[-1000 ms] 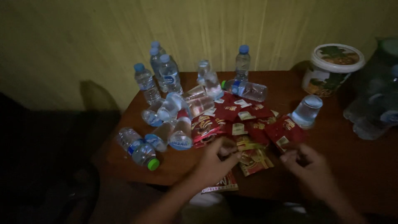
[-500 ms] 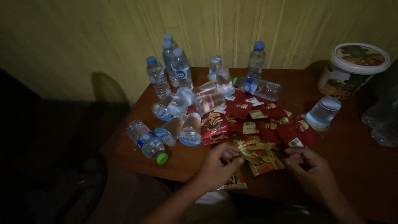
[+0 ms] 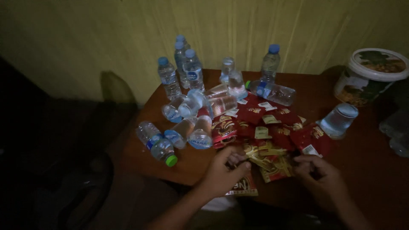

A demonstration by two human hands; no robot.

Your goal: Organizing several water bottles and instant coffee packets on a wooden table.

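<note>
The only view sits on my head and looks down and forward over the brown table (image 3: pixel 366 170), from close above its near edge. My left hand (image 3: pixel 223 170) and right hand (image 3: pixel 319 174) come in from the bottom of the frame, nearest the lens. Beyond them the table runs away to the yellow-green wall (image 3: pixel 106 38), which fills the top. The dark floor (image 3: pixel 47 170) takes the left side.

table (image 3: pixel 375 157): brown wood, against a yellow wall | bottles (image 3: pixel 194 72): some upright at the back, others lying toward the left edge | sachets (image 3: pixel 272 127): red, heaped at the middle and front | tub (image 3: pixel 368 76): lidded, right rear | cup (image 3: pixel 338 121): clear, lying beside the sachets
</note>
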